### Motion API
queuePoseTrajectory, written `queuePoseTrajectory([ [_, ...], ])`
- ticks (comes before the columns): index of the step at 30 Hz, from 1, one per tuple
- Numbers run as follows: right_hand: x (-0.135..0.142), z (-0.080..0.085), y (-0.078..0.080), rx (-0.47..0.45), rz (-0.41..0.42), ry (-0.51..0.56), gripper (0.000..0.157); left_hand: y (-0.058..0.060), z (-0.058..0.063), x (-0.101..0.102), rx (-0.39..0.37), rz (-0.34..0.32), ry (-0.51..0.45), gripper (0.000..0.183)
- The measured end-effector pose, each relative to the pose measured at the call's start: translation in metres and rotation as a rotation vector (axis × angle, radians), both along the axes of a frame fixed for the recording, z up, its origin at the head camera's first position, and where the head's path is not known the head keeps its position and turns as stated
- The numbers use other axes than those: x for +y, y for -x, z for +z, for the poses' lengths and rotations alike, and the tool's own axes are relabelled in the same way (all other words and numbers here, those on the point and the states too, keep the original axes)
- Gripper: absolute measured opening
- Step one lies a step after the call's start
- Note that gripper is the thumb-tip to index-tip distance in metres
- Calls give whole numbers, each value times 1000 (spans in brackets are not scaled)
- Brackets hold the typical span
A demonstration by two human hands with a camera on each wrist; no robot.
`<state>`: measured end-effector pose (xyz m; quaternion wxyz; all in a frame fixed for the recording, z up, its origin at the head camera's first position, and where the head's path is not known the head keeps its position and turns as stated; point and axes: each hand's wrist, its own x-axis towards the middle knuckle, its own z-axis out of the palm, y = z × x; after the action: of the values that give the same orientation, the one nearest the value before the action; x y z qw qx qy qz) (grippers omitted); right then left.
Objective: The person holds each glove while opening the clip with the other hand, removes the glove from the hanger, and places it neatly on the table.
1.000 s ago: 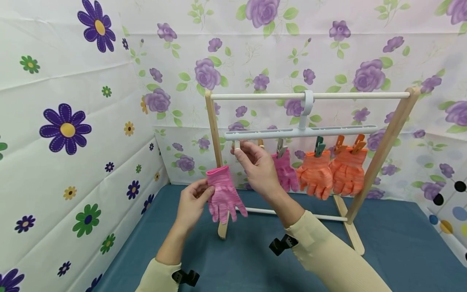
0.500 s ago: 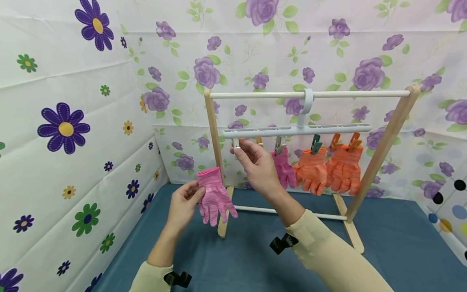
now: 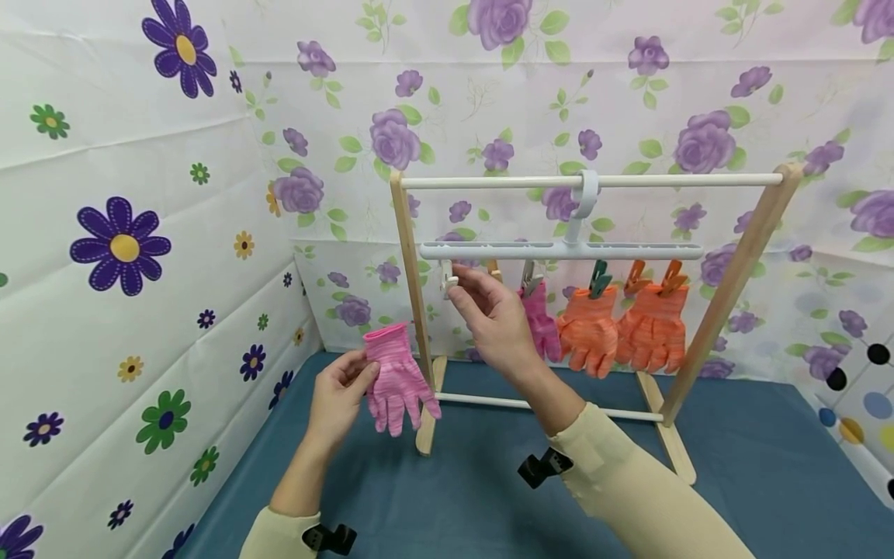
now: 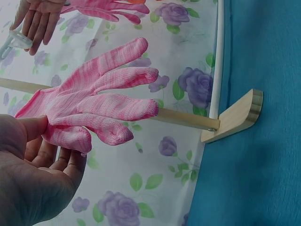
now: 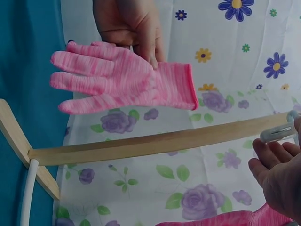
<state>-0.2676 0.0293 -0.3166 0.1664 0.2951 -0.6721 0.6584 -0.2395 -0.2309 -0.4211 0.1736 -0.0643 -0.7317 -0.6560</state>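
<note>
My left hand (image 3: 335, 404) pinches a pink striped knit glove (image 3: 400, 380) near its cuff, thumb in front. The glove's fingers dangle down, left of the rack; the left wrist view shows the same glove (image 4: 108, 99) spread out in front of the hand. With thumb and fingertips, my right hand (image 3: 499, 318) holds a white clothespin (image 3: 446, 281) under the left end of a pale hanger bar (image 3: 517, 250). Behind that hand a second pink glove (image 3: 539, 322) hangs from a grey clothespin (image 3: 528, 276), partly hidden. Two orange gloves hang farther right, the nearer one (image 3: 589, 334) from a green clothespin (image 3: 598, 279).
A wooden rack carries the hanger on its white top rail (image 3: 489, 183); its right post (image 3: 733, 287) leans beside the orange gloves. A lower white bar (image 3: 482, 401) joins the feet on the blue cloth (image 3: 475, 497). Flowered sheets (image 3: 140, 326) stand behind and at left.
My left hand has drawn the pink glove leftward and slightly down, away from the clothespin. The hanger has shifted a little left with its hanging gloves; my right hand stays nearly in place.
</note>
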Motion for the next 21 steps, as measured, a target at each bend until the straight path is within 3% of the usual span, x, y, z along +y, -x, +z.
queuePoseTrajectory([
  [21, 25, -21, -12, 163, -58, -208, 51, -7, -1, -21, -34, 50, 43, 30],
])
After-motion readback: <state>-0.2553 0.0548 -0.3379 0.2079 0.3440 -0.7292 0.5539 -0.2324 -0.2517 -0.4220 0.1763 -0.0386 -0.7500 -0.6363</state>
